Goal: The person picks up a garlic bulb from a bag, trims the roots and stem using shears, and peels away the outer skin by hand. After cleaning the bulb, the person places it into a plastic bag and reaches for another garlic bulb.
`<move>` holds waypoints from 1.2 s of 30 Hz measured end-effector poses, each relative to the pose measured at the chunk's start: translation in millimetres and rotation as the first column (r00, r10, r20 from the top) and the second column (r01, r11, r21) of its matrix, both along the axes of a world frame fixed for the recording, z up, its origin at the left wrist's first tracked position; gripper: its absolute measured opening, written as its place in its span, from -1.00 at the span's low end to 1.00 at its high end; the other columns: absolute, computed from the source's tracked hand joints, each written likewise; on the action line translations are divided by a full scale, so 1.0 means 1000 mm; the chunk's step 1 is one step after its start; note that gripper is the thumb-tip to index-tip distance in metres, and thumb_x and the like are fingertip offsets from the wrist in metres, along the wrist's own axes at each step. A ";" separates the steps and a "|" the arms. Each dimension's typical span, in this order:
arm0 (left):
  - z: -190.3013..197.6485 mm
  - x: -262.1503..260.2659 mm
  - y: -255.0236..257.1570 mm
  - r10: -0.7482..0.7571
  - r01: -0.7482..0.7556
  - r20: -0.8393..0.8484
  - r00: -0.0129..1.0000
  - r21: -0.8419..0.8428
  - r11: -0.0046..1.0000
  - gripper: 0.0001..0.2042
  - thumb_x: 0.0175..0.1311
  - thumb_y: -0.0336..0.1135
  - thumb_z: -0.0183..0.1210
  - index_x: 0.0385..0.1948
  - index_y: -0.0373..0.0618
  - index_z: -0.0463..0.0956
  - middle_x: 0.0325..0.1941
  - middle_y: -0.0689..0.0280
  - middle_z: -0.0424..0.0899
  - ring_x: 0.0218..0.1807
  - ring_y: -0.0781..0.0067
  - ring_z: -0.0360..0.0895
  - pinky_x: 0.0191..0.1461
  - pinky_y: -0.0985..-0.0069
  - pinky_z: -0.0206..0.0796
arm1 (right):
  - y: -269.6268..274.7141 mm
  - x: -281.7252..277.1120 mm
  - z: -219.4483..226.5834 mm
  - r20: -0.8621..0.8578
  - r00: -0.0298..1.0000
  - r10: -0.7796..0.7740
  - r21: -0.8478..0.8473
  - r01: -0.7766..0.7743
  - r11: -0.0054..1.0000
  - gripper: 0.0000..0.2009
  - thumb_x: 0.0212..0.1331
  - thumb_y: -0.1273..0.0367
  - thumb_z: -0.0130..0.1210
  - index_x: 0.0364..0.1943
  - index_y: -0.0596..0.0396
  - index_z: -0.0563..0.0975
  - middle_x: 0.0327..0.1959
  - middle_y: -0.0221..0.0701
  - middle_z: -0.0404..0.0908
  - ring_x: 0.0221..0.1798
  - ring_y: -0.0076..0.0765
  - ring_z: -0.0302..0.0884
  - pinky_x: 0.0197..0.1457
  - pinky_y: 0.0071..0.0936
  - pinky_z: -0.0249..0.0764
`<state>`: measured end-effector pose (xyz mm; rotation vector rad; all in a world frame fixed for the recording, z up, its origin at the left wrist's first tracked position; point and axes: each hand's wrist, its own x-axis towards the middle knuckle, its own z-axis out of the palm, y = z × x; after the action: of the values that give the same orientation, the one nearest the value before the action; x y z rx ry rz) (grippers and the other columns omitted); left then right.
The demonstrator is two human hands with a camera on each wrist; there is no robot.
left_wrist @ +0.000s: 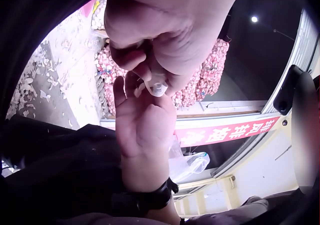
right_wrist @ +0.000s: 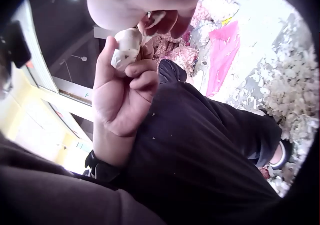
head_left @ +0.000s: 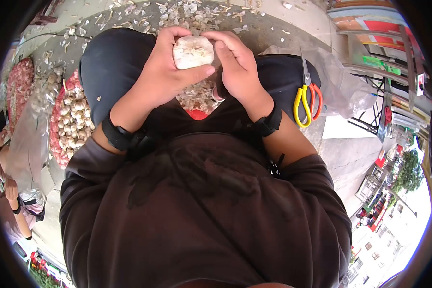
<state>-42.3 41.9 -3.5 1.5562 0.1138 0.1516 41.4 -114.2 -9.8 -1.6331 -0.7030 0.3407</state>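
Observation:
A whole white garlic bulb (head_left: 193,52) is held up between the knees. My left hand (head_left: 165,69) grips it from the left, thumb along its lower edge and fingers behind it. At its right side is my right hand (head_left: 240,65), with bent thumb and curved fingers reaching to the bulb's top edge. The same bulb (right_wrist: 126,49) shows its pale side in the right wrist view. There, a small pale piece (right_wrist: 156,19) lies at the right hand's fingers; I cannot tell whether they pinch it. Loose garlic skins (head_left: 199,96) lie below the hands.
Scissors (head_left: 307,91) with yellow and orange handles lie on the right thigh. A red mesh sack of garlic bulbs (head_left: 74,120) stands at the left, beside a clear plastic bag (head_left: 31,129). More skins (head_left: 187,14) litter the ground ahead. Another person's arm (head_left: 14,197) shows far left.

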 end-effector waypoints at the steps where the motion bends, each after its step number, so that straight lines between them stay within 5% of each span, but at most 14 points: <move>1: 0.000 -0.002 0.003 -0.048 0.049 -0.033 0.998 0.037 0.998 -0.42 0.12 -0.54 0.35 0.15 -0.22 0.21 -0.06 0.30 0.47 -0.01 0.55 0.48 0.03 0.60 0.41 | 0.000 0.000 0.001 -0.058 0.997 0.044 0.067 -0.040 0.997 -0.68 0.45 0.25 -0.06 -0.03 0.28 0.53 -0.22 -0.36 0.62 -0.14 -0.52 0.54 -0.03 -0.53 0.47; 4: -0.002 -0.001 0.002 -0.187 0.185 0.010 0.982 -0.216 0.959 -0.43 0.12 -0.55 0.34 0.15 -0.23 0.23 -0.09 0.33 0.48 -0.04 0.60 0.48 -0.01 0.61 0.43 | -0.003 -0.005 0.008 -0.279 0.945 0.171 0.178 -0.124 0.976 -0.65 0.40 0.22 0.04 0.00 0.27 0.51 -0.19 -0.36 0.61 -0.14 -0.52 0.53 -0.02 -0.53 0.46; 9: 0.011 -0.002 -0.001 -0.106 0.102 -0.033 0.994 -0.107 0.989 -0.75 0.35 -0.27 0.19 -0.13 -0.25 0.43 -0.34 0.38 0.54 -0.38 0.70 0.46 -0.31 0.68 0.34 | -0.003 -0.004 0.012 -0.156 0.987 0.039 0.087 -0.025 0.996 -0.65 0.38 0.20 0.06 -0.05 0.28 0.53 -0.24 -0.35 0.61 -0.17 -0.53 0.53 -0.07 -0.55 0.46; 13: 0.009 0.001 -0.012 0.064 -0.064 -0.037 0.997 -0.004 0.998 -0.68 0.50 -0.10 -0.06 -0.25 -0.19 0.48 -0.50 0.42 0.49 -0.54 0.72 0.37 -0.49 0.69 0.22 | 0.009 -0.019 0.002 -0.075 0.991 -0.107 0.169 0.118 0.978 -0.69 0.40 0.24 0.01 -0.07 0.28 0.54 -0.32 -0.33 0.62 -0.26 -0.51 0.54 -0.15 -0.54 0.47; 18: 0.004 0.011 -0.011 0.052 -0.147 -0.228 0.972 -0.423 0.894 -0.67 0.51 -0.04 -0.13 -0.24 -0.11 0.44 -0.48 0.42 0.48 -0.57 0.69 0.35 -0.56 0.67 0.15 | 0.013 -0.015 -0.001 0.082 0.989 -0.123 0.197 0.105 0.975 -0.70 0.44 0.28 -0.08 -0.07 0.28 0.54 -0.37 -0.36 0.63 -0.33 -0.55 0.54 -0.23 -0.56 0.48; 22: 0.001 0.014 -0.002 -0.129 -0.113 -0.288 0.949 -0.692 0.713 -0.70 0.48 -0.06 -0.05 -0.15 -0.12 0.45 -0.41 0.41 0.52 -0.45 0.67 0.44 -0.46 0.65 0.27 | 0.014 -0.017 0.006 -0.169 0.981 -0.096 0.180 0.126 0.975 -0.68 0.47 0.28 -0.14 -0.09 0.27 0.56 -0.36 -0.41 0.64 -0.32 -0.60 0.54 -0.23 -0.59 0.47; 25: 0.017 0.013 -0.028 0.058 -0.164 -0.232 0.971 -0.473 0.865 -0.71 0.45 -0.14 0.03 0.00 -0.15 0.44 -0.31 0.41 0.57 -0.27 0.65 0.51 -0.24 0.63 0.37 | 0.020 -0.016 0.000 -0.228 0.969 -0.100 0.223 0.152 0.963 -0.66 0.49 0.27 -0.16 -0.12 0.26 0.58 -0.37 -0.45 0.64 -0.34 -0.62 0.52 -0.25 -0.61 0.47; 27: 0.008 0.011 -0.021 0.053 -0.073 -0.092 0.994 -0.233 0.970 -0.70 0.44 -0.18 0.06 0.03 -0.17 0.45 -0.26 0.40 0.59 -0.18 0.65 0.52 -0.12 0.63 0.37 | 0.019 -0.014 0.000 -0.250 0.963 -0.097 0.215 0.153 0.964 -0.66 0.49 0.27 -0.15 -0.14 0.26 0.60 -0.37 -0.48 0.63 -0.38 -0.63 0.50 -0.26 -0.63 0.46; 28: 0.004 0.012 -0.018 0.034 -0.036 -0.024 0.999 -0.101 0.994 -0.70 0.43 -0.20 0.08 0.05 -0.18 0.46 -0.23 0.40 0.60 -0.14 0.64 0.52 -0.06 0.63 0.37 | 0.016 -0.011 0.001 -0.433 0.901 -0.033 0.232 0.147 0.962 -0.67 0.48 0.28 -0.14 -0.11 0.25 0.59 -0.40 -0.50 0.61 -0.41 -0.63 0.48 -0.27 -0.64 0.45; 30: 0.003 0.013 -0.016 0.067 -0.071 -0.022 0.997 -0.202 0.977 -0.71 0.40 -0.21 0.12 -0.04 -0.25 0.49 -0.25 0.37 0.61 -0.18 0.64 0.53 -0.09 0.64 0.39 | 0.008 -0.004 0.005 -0.736 0.669 0.105 0.267 0.144 0.953 -0.70 0.47 0.31 -0.11 -0.07 0.23 0.59 -0.45 -0.52 0.58 -0.47 -0.65 0.43 -0.29 -0.66 0.43; 33: -0.002 0.012 -0.012 0.120 -0.143 -0.088 0.989 -0.342 0.929 -0.73 0.38 -0.24 0.13 -0.10 -0.28 0.53 -0.24 0.35 0.63 -0.22 0.64 0.54 -0.13 0.64 0.40 | 0.014 -0.011 0.011 -0.485 0.871 -0.082 0.058 0.125 0.990 -0.75 0.44 0.41 -0.10 -0.03 0.25 0.58 -0.36 -0.44 0.55 -0.28 -0.49 0.50 -0.04 -0.57 0.45; 35: -0.006 0.011 -0.006 0.130 -0.184 -0.152 0.980 -0.431 0.884 -0.75 0.37 -0.27 0.13 -0.11 -0.27 0.54 -0.24 0.34 0.64 -0.24 0.64 0.54 -0.16 0.65 0.39 | 0.019 -0.012 0.002 0.003 0.993 -0.117 0.026 0.117 0.993 -0.77 0.40 0.46 -0.08 -0.04 0.22 0.58 -0.26 -0.33 0.55 -0.21 -0.37 0.49 0.00 -0.54 0.43; 36: -0.007 0.011 -0.002 0.124 -0.199 -0.184 0.975 -0.477 0.856 -0.76 0.37 -0.28 0.12 -0.11 -0.27 0.55 -0.24 0.33 0.64 -0.25 0.64 0.55 -0.18 0.65 0.39 | 0.020 -0.010 -0.002 0.259 0.959 -0.119 0.010 0.120 0.993 -0.78 0.38 0.48 -0.08 -0.05 0.21 0.59 -0.21 -0.28 0.55 -0.17 -0.31 0.48 0.01 -0.52 0.42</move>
<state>-31.0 39.9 -10.8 1.0402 0.3747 0.1278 31.3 -94.1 -12.3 -1.7346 -0.7947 0.0406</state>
